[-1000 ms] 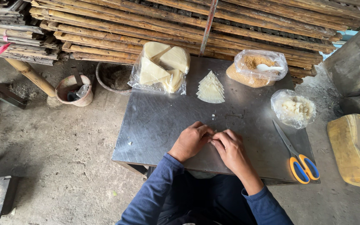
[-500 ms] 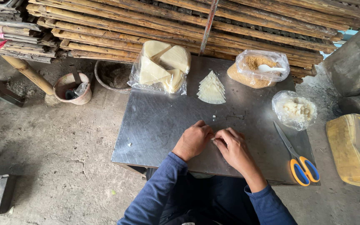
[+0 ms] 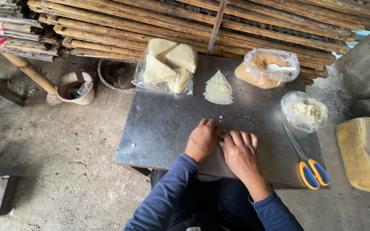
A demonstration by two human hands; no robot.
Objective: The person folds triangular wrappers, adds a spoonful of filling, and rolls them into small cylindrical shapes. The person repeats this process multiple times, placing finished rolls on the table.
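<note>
Steel bench (image 3: 159,128): left hand (image 3: 202,141) and right hand (image 3: 240,153) press palm-down, fingertips meeting over a small, mostly hidden piece, perhaps a wrapper; clear bag of pale wedges (image 3: 168,66) behind; scissors (image 3: 307,160) right.

Rough food workshop; steel table (image 3: 168,124), stacked bamboo racks (image 3: 108,25), dirt floor (image 3: 52,158)

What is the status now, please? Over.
Left hand and right hand pressed flat together on metal table. Item beneath hidden. Scissors lie apart, right.
</note>
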